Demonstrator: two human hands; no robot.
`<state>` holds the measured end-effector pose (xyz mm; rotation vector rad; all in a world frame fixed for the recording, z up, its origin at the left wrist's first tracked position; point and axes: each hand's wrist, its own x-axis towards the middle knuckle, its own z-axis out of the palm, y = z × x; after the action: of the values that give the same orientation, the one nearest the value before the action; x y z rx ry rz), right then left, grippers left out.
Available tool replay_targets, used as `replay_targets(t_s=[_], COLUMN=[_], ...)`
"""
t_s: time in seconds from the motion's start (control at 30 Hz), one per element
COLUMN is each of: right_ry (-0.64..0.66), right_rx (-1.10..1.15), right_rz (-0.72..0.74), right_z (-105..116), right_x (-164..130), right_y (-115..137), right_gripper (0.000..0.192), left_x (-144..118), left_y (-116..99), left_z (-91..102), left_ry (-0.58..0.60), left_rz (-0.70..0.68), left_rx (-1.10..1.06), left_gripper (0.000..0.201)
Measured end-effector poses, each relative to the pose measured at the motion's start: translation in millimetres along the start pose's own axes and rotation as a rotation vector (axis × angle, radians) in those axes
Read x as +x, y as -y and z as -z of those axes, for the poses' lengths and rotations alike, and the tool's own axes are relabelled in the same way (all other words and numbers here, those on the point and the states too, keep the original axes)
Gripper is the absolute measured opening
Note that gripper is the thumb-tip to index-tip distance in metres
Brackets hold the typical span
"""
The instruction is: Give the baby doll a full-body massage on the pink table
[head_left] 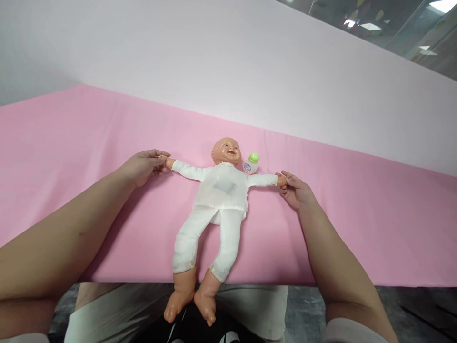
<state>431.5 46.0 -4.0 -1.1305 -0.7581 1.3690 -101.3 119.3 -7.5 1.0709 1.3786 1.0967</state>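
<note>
A baby doll (224, 188) with a white cloth body lies on its back on the pink tablecloth (135, 238). Both of its arms are stretched out sideways, and its feet hang past the table's front edge. My left hand (146, 166) has its fingers closed on the doll's hand at the left of the view. On the other side, my right hand (294, 189) grips the doll's other hand between thumb and fingers. Beside the doll's head is a small white bottle (251, 164) with a green cap, apart from both hands.
Behind the table rises a white wall (214, 62), with a glass pane (385, 28) showing reflected lights at the upper right. My legs (117, 309) are under the front edge, above a dark grey floor (307, 314).
</note>
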Motion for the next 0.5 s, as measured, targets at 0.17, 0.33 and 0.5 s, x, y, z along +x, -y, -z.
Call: replay_targets(t_s=[0.17,0.33,0.5], right_ry=[0.060,0.016,-0.019], right_rx=[-0.039,-0.072,-0.118], right_rz=[-0.009,-0.017,0.032], right_z=[1.2,2.6,-0.1], right_x=[-0.5,-0.8,1.0], right_y=[1.0,0.7,-4.3], right_gripper=[0.042,0.047,0.048], left_x=[-2.6,-6.2,-5.7], left_y=[-2.9,-6.7,-4.6], left_z=[-2.7,-3.6,-0.3], left_ry=[-0.007,0.002,0.016], left_rz=[0.008,0.016,0.003], left_rx=[0.003,0.012,0.014], left_gripper=[0.027,0.027,0.026])
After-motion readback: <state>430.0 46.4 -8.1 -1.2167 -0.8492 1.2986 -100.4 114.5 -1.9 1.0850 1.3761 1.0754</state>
